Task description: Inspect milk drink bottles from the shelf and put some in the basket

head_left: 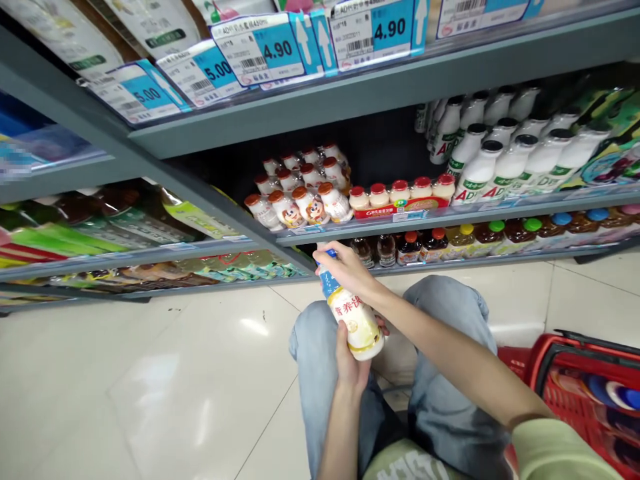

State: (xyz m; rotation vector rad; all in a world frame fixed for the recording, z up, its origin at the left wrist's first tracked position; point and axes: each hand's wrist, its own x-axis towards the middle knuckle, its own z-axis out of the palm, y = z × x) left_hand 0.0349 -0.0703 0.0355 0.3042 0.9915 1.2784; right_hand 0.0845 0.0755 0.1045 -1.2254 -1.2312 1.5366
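Observation:
A yellow and white drink bottle (354,321) with a blue cap and neck is tilted in front of my knees, its cap end pointing toward the shelf. My left hand (353,360) is wrapped round its lower part, the thumb on the near side. Around the blue cap and neck my right hand (345,267) is closed, covering part of the cap. Beyond my hands, small orange-capped bottles (303,190) stand grouped on the lower shelf. Beside them is a red-capped pack of small bottles (400,199).
White bottles with black caps (500,157) stand at the shelf's right. Bottles with coloured caps (465,241) line the bottom shelf. Price tags (265,50) run along the shelf edge above. To my right on the tiled floor (165,373) is a red shopping basket (537,367) with items inside.

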